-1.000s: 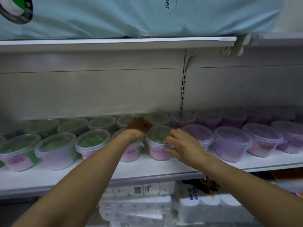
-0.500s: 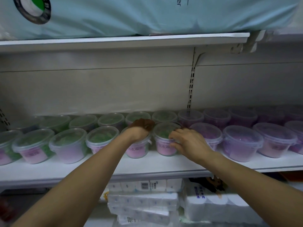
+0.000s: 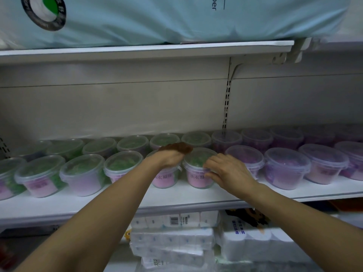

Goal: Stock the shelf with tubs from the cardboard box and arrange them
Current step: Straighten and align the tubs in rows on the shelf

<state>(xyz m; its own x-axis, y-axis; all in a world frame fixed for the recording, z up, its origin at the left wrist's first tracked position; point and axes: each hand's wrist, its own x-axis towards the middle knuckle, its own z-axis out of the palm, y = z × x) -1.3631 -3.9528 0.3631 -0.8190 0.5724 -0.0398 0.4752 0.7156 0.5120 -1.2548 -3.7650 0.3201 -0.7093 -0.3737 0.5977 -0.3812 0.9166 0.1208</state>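
Two rows of clear-lidded tubs stand on the white shelf (image 3: pixel 196 195), green-filled on the left and purple-filled (image 3: pixel 284 169) on the right. My left hand (image 3: pixel 170 157) lies over the lid of a front-row green tub with a pink label (image 3: pixel 164 178), its fingers curled down over the far rim. My right hand (image 3: pixel 225 170) grips the right side of the neighbouring green tub (image 3: pixel 194 173), fingers wrapped round its wall. Those two tubs stand side by side, almost touching. The cardboard box is out of view.
A large pale blue bag (image 3: pixel 176 18) fills the shelf above. Packs of white tissue rolls (image 3: pixel 172 238) are stacked below the shelf. A slotted upright (image 3: pixel 225 107) runs down the back panel. The front edge of the shelf is bare.
Both hands stay on the same two green tubs. The view has shifted a little, so the tubs sit further right in frame. The right fingers have closed slightly round the tub.
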